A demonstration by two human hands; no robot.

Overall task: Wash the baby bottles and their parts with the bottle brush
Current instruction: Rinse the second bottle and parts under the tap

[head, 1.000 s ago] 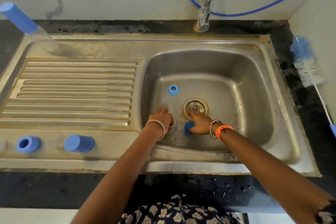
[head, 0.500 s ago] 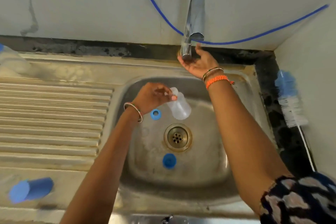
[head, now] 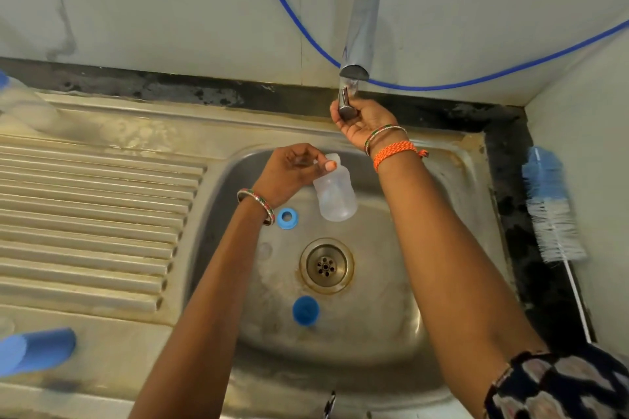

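The left hand (head: pixel 289 170) pinches the clear bottle (head: pixel 335 194) by its neck over the sink (head: pixel 452 248), likely ready for rinsing. The right hand (head: pixel 362 117) grasps the tap handle (head: pixel 345 102), probably to start water; no stream shows. The brush (head: pixel 553 207) lies unused along the sink's right edge. A blue ring (head: pixel 287 218) and cap (head: pixel 305 310) sit in the basin. A blue object (head: pixel 37 350) at the near left is blurred and cut off.

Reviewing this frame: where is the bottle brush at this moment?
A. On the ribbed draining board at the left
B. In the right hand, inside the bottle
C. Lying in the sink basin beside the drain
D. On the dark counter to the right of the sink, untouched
D: the bottle brush lies on the dark counter right of the sink, while the right hand grips the tap handle and the left hand holds the clear bottle.
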